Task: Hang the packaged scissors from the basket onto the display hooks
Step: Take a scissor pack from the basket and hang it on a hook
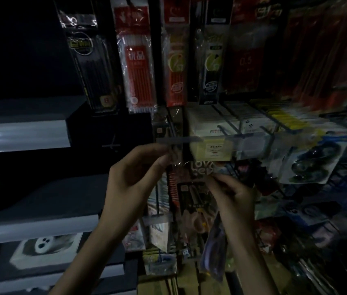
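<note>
The scene is dim and blurred. My left hand (134, 173) is raised in the middle of the view and pinches the clear top edge of a packaged scissors (191, 201) right under a display hook (176, 139) with a grey label strip. My right hand (232, 196) pinches the same pack at its right side. A second, bluish pack (214, 250) hangs down below my right hand, pressed under its palm. The basket is not in view.
Hanging packs of pens and refills (138, 67) fill the wall above. White and yellow boxes (213, 133) sit on hooks to the right, with carded scissors (313, 165) further right. Grey shelves (23, 133) jut out at the left. More packs hang below.
</note>
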Tool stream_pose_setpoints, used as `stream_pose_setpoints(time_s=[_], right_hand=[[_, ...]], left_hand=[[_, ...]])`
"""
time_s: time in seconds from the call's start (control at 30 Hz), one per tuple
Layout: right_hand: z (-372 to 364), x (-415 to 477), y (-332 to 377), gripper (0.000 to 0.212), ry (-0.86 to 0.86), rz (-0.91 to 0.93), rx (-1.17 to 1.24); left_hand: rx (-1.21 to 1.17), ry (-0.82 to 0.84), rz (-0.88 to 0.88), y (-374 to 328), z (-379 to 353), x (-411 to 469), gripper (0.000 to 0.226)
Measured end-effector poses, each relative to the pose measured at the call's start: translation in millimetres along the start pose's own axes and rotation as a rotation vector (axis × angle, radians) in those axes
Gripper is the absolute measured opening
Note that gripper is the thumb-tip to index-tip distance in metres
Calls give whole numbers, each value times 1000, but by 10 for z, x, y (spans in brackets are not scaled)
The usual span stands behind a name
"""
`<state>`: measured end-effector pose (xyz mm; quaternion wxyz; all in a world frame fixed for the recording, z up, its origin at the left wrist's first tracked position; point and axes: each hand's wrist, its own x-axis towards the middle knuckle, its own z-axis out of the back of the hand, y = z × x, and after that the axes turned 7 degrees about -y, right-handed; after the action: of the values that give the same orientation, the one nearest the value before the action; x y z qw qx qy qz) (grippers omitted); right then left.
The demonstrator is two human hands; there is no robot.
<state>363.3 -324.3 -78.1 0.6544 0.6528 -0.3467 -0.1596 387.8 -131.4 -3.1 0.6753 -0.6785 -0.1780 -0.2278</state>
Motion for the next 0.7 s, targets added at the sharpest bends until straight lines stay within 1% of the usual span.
stream_pose_setpoints(time_s=[0.1, 0.23, 0.33, 0.43, 0.6, 0.7], right_hand=[[-41, 16, -19, 6, 14, -9, -9], [-102, 16, 49, 4, 45, 18, 4], [-164, 44, 114, 6, 64, 74, 1], [-241, 82, 155, 9, 51, 102, -9], [-338, 126, 198, 14, 54, 52, 41], [-409, 158, 225, 9, 40, 27, 118]], left_hand=[[172, 7, -204, -15, 35, 57, 27], [617, -7, -529, 119, 86, 109, 43], [875, -18, -677, 206, 68, 103, 46], [1013, -34, -730, 277, 61, 94, 48], [1147, -95, -733, 348, 30, 112, 53], [1184, -114, -738, 366, 6, 117, 51]])
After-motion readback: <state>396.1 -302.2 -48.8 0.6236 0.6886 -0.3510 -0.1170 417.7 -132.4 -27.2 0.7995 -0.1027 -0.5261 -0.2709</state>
